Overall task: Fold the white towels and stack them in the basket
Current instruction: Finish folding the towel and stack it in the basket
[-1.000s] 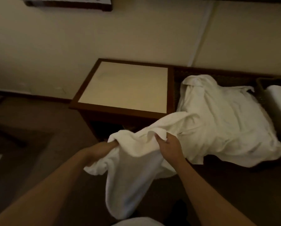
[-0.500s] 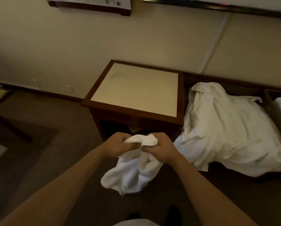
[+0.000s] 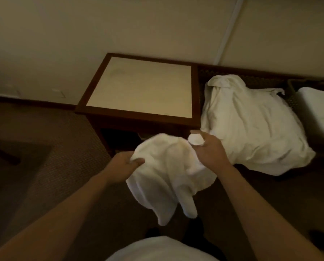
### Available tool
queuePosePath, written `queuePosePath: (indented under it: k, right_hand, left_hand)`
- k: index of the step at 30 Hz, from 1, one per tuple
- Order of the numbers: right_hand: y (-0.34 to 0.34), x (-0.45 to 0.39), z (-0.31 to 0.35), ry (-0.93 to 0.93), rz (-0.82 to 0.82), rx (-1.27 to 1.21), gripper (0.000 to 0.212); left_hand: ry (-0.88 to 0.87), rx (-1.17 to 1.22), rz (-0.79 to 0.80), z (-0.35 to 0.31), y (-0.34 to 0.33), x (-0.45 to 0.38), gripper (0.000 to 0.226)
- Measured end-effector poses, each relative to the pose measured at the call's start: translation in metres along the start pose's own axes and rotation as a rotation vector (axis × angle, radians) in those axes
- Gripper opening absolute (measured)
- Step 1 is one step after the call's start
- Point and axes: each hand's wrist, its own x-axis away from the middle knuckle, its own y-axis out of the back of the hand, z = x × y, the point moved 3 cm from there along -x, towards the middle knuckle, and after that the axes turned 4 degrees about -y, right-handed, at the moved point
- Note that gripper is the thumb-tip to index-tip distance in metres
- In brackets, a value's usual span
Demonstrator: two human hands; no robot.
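A white towel (image 3: 168, 172) hangs crumpled in the air in front of the small table, below its front edge. My left hand (image 3: 125, 162) grips one bunched edge of it at the left. My right hand (image 3: 210, 149) pinches another corner at the right, the tip of the cloth poking up past the fingers. A large heap of unfolded white towels (image 3: 251, 125) lies to the right of the table on a dark woven bench. At the far right a dark wicker basket (image 3: 292, 95) holds a folded white towel (image 3: 319, 110), partly cut off by the frame edge.
A square side table (image 3: 194, 95) with a dark wood frame and pale top stands against the cream wall. Brown carpet (image 3: 67, 147) covers the floor at the left. A white cloth (image 3: 161, 249) shows at the bottom edge near my body.
My hands were together on the bunched towel half a second ago; now they have moved apart and the towel spreads wider between them. The view has shifted slightly left.
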Motion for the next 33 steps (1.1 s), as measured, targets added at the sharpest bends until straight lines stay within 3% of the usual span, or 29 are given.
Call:
queuePosePath:
  k: [3, 5, 7, 10, 16, 18, 20, 22, 24, 25, 28, 30, 33]
  right_hand:
    - [-0.040, 0.013, 0.001, 0.206, 0.323, -0.026, 0.059]
    - [-0.060, 0.019, 0.009, 0.246, 0.527, -0.029, 0.069]
    - [-0.067, 0.020, 0.011, 0.228, 0.605, -0.026, 0.052]
    - [-0.059, 0.020, 0.016, 0.204, 0.539, -0.081, 0.005]
    - [-0.037, 0.033, 0.035, 0.144, 0.410, -0.491, 0.028]
    - [-0.029, 0.031, 0.034, 0.048, 0.337, -0.667, 0.027]
    - [-0.020, 0.027, 0.030, -0.005, 0.251, -0.725, 0.021]
    - [-0.016, 0.020, 0.013, -0.017, 0.148, -0.433, 0.021]
    - [-0.018, 0.015, -0.006, -0.002, 0.086, -0.010, 0.048]
    - [-0.022, 0.015, -0.013, 0.048, 0.087, 0.086, 0.061]
    - [-0.052, 0.026, -0.011, 0.253, 0.362, 0.114, 0.080]
    - [-0.076, 0.034, -0.004, 0.307, 0.564, 0.170, 0.077]
    - [-0.077, 0.030, 0.008, 0.303, 0.494, 0.158, 0.038]
  left_hand:
    - [-0.145, -0.065, 0.134, -0.036, -0.015, -0.004, 0.006]
    - [-0.230, -0.089, 0.208, -0.054, -0.024, -0.008, 0.009]
    - [-0.281, -0.065, 0.216, -0.067, -0.025, -0.010, 0.009]
    - [-0.281, 0.006, 0.158, -0.071, -0.016, -0.012, 0.017]
    - [-0.064, -0.122, 0.339, -0.007, -0.036, -0.004, 0.031]
    - [0.051, -0.255, 0.401, 0.029, -0.044, 0.004, 0.036]
    - [0.149, -0.363, 0.363, 0.061, -0.044, 0.010, 0.039]
    - [0.192, -0.425, 0.202, 0.076, -0.036, 0.012, 0.040]
    - [0.147, -0.449, 0.031, 0.074, -0.030, 0.011, 0.035]
    - [0.077, -0.447, -0.014, 0.063, -0.029, 0.010, 0.033]
    - [-0.174, -0.482, 0.055, 0.010, -0.032, 0.004, 0.029]
    - [-0.294, -0.609, 0.096, -0.022, -0.033, -0.002, 0.027]
    - [-0.417, -0.621, 0.049, -0.049, -0.028, -0.006, 0.028]
